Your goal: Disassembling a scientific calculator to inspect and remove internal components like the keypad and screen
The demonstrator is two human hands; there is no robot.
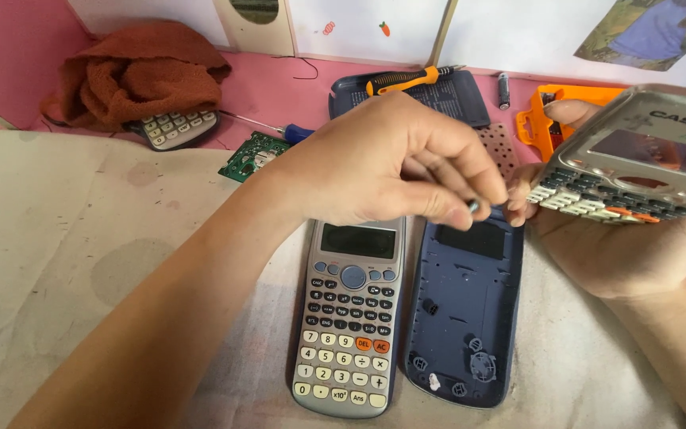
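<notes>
**Calculator front shell being held, small part being pinched**

- Landmark: intact grey calculator, lying face up on the pale cloth.
- Left hand is being held above the landmark's top edge. Thumb and forefinger are being pressed together, pinching a small dark part; too small to be identified. The other fingers are being kept curled.
- Right hand is being held up and right of the landmark. A grey calculator front shell with its keys is being cradled on the palm, tilted, with a thumb tip showing behind its far edge. Fingers are being kept loosely wrapped under it; the pinched part is being held just beside its near corner.
- Dark blue back shell is lying open side up, just right of the landmark, touching or nearly so.
- Beyond the landmark, on the pink surface: green circuit board, blue-handled screwdriver, dark blue cover with an orange-and-black screwdriver lying on it.
- Far left of those: rust-coloured towel partly covering another keypad.
- Orange holder is sitting behind the right hand.
</notes>
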